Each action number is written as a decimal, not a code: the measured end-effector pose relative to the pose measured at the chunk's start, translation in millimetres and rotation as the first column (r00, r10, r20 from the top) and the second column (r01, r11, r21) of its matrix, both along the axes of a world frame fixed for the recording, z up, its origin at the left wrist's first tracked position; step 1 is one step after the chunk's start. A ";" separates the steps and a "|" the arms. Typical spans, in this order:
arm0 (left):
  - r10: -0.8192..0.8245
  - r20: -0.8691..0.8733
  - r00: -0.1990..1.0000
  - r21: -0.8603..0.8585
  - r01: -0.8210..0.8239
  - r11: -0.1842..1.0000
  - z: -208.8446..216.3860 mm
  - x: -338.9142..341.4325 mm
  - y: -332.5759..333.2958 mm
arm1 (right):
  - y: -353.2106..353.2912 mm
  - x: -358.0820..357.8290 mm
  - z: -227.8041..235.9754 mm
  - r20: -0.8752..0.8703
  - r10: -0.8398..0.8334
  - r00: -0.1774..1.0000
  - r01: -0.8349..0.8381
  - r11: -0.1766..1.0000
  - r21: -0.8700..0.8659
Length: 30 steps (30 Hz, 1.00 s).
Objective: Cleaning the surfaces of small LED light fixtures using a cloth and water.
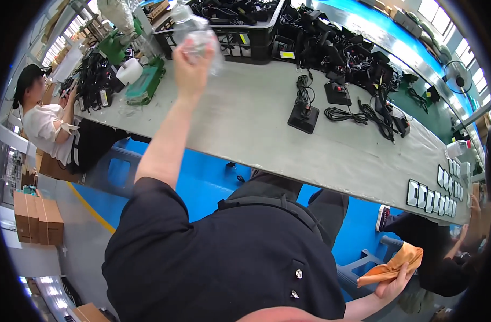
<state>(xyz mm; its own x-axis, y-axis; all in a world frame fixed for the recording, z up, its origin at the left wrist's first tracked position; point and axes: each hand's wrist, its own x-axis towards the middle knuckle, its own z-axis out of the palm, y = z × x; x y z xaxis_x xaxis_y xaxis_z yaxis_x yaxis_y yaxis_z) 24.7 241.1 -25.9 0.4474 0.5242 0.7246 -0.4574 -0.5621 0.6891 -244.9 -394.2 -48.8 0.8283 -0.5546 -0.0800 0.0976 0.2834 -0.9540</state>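
Observation:
My left hand (193, 70) reaches out over the table and is closed around a clear plastic bottle (187, 24). Motion smears both the fingers and the bottle a little. The bottle is in front of a black crate (251, 45) of dark electronic parts. Low on the right, away from the tabletop, my right hand (394, 287) grips a folded orange cloth (401, 262). On the grey table (240, 118), right of centre, lies a black device with a coiled cable (303, 117); a second black device (338, 93) is just behind it.
A heap of black devices and cables (331, 48) covers the back right. Rows of small white-and-black pieces (430, 201) lie at the right end, near a bottle (458, 148). At left are a green fixture (143, 86) and a seated person (47, 115); another person (444, 257) is at right.

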 end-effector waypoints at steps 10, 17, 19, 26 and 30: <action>0.342 -0.225 0.913 0.286 -0.273 0.918 -11.1 27.9 124.6 | 48.2 54.2 22.4 0.034 0.040 0.999 -0.036 0.993 -0.109; 0.270 0.010 0.963 0.490 -0.240 0.838 -4.6 0.9 9.4 | 64.3 54.2 29.5 0.062 0.071 0.995 -0.071 0.997 -0.018; -0.113 -0.251 0.961 0.709 0.262 0.655 14.0 -22.9 -85.4 | 62.0 54.7 23.7 0.057 0.081 0.995 -0.078 0.996 -0.046; 0.180 -0.706 0.685 0.678 0.727 -0.108 25.2 18.8 -192.5 | 99.1 57.1 39.1 0.052 0.231 0.971 -0.225 0.969 -0.105; 0.476 -0.699 0.533 0.579 0.813 -0.060 30.1 24.3 -190.3 | 105.2 46.5 27.0 0.035 0.318 0.947 -0.315 0.946 -0.071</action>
<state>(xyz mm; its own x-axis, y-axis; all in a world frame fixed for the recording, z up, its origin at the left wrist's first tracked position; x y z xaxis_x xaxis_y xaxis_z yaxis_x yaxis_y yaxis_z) 49.0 50.7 4.2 0.8342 -0.4544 -0.3126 -0.5398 -0.7886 -0.2943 -198.3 -289.0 -21.8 0.9639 -0.2659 -0.0116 0.0561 0.2455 -0.9678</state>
